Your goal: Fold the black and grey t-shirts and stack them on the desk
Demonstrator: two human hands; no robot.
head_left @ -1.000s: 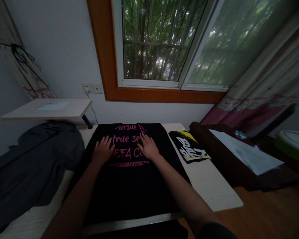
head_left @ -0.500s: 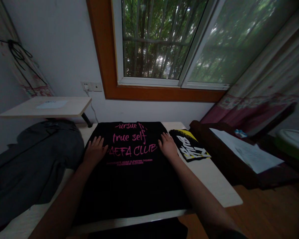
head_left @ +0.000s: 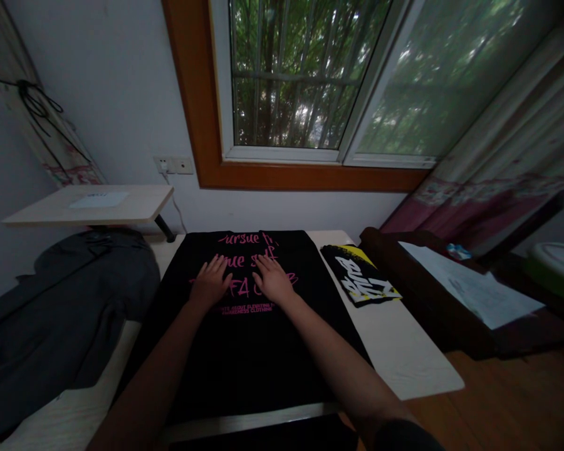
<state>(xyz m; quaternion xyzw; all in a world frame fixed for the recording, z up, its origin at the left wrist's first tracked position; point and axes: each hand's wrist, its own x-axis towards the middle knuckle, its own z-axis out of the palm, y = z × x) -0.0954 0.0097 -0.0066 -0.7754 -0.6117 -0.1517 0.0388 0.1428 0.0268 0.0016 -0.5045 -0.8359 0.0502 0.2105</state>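
Fingers (head_left: 211, 268) lying spread and released on black garment (head_left: 254, 357)
Left hand (head_left: 209, 287) and right hand (head_left: 275, 285) are resting side by side, partly covering its pink lettering (head_left: 244, 238); garment is lying spread on pale table (head_left: 404, 363), folded printed garment (head_left: 360, 275) is sitting just right, dark grey cloth (head_left: 70, 307) is lying left, near raised board (head_left: 143, 203)

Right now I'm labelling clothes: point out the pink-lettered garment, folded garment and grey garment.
Pink-lettered garment (head_left: 251, 335), head view: cloth below the lettering.
Folded garment (head_left: 358, 277), head view: its lettered middle.
Grey garment (head_left: 75, 300), head view: its rumpled middle.
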